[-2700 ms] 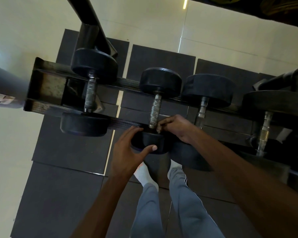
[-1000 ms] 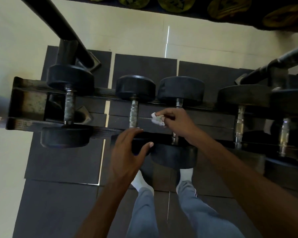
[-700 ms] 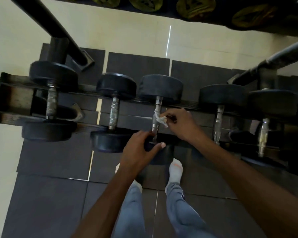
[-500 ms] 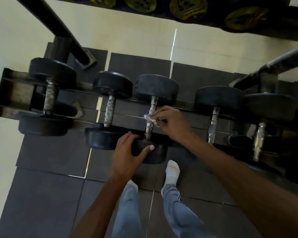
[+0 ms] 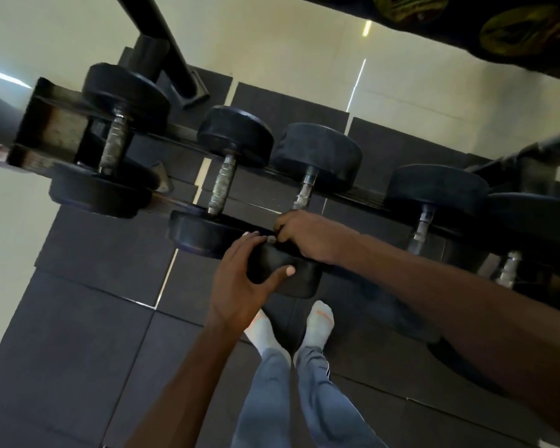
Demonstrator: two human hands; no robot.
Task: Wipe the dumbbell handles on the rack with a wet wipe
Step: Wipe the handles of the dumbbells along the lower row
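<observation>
Left hand: the left hand cups the near head of the third dumbbell, fingers curled over its top edge and thumb pressed on its front face, as in the frame half a second ago.
Right hand: the right hand is curled round the lower end of that dumbbell's handle, right against the near head; half a second ago it sat higher, about mid-handle.
Wet wipe: only a small pale scrap shows under the right fingers, just beside the left fingertips; before, a larger white fold stuck out to the left of the hand. Whether the wipe wraps the whole bar I cannot tell.
Handle: its upper part is now bare below the far head.
Rack: the rack holds a row of black dumbbells across its two rails; the second dumbbell's handle lies just left of the hands, and the first one is further left.
View: the rack now runs more steeply down to the right than before.
Floor: socked feet stand on dark mats under the rack.
</observation>
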